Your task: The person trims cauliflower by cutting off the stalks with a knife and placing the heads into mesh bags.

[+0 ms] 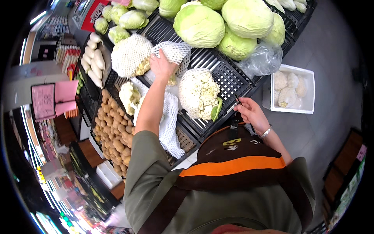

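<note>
My left hand reaches over the black crates, its fingers closed on a white foam net. Beside it on the left sits a cauliflower in another foam net. A large cauliflower lies to the right of my left forearm, partly wrapped in netting, with its florets and one green leaf bare. At the crate's near edge, my right hand pinches a small thin dark tool; its exact kind is hard to make out. More loose white netting drapes beside my left forearm, near another cauliflower.
Round green cabbages fill the far side, with a clear plastic bag at their edge. Potatoes and white radishes lie to the left. A white foam box holding netted produce stands on the floor at right.
</note>
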`<control>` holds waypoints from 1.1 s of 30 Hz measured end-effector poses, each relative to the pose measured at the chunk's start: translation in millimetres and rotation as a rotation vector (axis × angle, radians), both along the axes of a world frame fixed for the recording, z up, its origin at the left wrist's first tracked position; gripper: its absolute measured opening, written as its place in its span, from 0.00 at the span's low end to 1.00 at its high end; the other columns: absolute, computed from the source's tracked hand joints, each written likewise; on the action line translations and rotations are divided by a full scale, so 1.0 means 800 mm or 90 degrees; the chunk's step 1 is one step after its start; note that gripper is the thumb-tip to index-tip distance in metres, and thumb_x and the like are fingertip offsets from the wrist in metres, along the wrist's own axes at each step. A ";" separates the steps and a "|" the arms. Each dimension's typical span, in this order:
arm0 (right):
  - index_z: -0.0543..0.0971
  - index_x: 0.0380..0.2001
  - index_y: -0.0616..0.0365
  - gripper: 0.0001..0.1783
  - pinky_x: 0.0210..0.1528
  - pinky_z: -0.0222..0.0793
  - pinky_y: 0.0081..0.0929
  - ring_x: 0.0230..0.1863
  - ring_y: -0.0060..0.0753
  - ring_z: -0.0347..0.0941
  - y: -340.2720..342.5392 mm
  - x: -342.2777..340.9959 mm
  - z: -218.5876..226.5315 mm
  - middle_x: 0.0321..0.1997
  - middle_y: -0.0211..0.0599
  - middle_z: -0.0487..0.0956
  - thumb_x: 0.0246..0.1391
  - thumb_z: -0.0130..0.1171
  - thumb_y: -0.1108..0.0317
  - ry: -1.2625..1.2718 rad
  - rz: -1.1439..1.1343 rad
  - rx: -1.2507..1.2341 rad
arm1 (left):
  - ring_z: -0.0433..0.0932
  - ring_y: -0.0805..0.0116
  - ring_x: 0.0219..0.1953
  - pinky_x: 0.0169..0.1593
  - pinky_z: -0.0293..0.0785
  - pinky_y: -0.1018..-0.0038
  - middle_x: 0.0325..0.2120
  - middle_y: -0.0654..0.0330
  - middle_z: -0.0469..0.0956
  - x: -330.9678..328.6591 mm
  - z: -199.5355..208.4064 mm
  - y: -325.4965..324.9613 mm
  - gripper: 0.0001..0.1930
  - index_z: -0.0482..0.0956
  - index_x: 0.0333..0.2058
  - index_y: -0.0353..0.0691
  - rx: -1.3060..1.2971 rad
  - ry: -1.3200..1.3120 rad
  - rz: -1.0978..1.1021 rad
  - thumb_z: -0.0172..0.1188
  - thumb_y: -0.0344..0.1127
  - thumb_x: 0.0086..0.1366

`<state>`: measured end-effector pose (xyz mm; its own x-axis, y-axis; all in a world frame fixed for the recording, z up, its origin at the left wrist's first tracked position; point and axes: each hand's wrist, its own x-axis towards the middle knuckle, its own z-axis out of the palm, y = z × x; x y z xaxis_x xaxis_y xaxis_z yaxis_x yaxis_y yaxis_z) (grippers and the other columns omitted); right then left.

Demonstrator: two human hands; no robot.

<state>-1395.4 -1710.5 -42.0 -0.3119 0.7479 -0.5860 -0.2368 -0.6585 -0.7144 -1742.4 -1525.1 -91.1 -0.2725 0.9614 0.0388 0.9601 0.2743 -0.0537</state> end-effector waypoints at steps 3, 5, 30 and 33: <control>0.65 0.55 0.65 0.20 0.20 0.51 0.10 0.20 0.08 0.56 -0.008 0.009 -0.003 0.38 0.34 0.77 0.61 0.52 0.70 -0.013 -0.041 -0.019 | 0.66 0.40 0.56 0.57 0.67 0.61 0.56 0.32 0.61 -0.039 -0.010 0.042 0.40 0.66 0.60 0.43 -0.085 0.001 -0.050 0.65 0.52 0.48; 0.65 0.54 0.63 0.20 0.19 0.51 0.10 0.20 0.08 0.56 -0.014 0.014 -0.013 0.37 0.34 0.77 0.61 0.52 0.70 -0.008 -0.070 -0.041 | 0.69 0.43 0.55 0.57 0.68 0.61 0.54 0.32 0.65 -0.077 -0.028 0.064 0.35 0.72 0.56 0.42 -0.093 -0.026 -0.071 0.63 0.52 0.49; 0.67 0.55 0.60 0.18 0.24 0.61 0.15 0.26 0.15 0.64 0.002 -0.004 -0.018 0.41 0.39 0.77 0.63 0.43 0.68 0.140 -0.245 -0.168 | 0.77 0.51 0.46 0.49 0.70 0.65 0.43 0.48 0.80 -0.240 -0.067 0.119 0.23 0.76 0.48 0.36 -0.135 -0.377 -0.198 0.59 0.45 0.58; 0.65 0.56 0.62 0.20 0.25 0.60 0.15 0.25 0.14 0.62 -0.002 -0.004 -0.020 0.39 0.37 0.76 0.62 0.44 0.69 0.175 -0.196 -0.170 | 0.75 0.44 0.48 0.50 0.70 0.62 0.44 0.44 0.78 -0.229 -0.066 0.120 0.25 0.76 0.48 0.38 -0.156 -0.282 -0.240 0.57 0.49 0.57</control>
<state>-1398.9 -1712.4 -57.7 -0.2705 0.6642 -0.6968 -0.6053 -0.6802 -0.4134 -1926.0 -1428.9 -143.8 0.1471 0.9613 -0.2330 0.9339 -0.0575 0.3528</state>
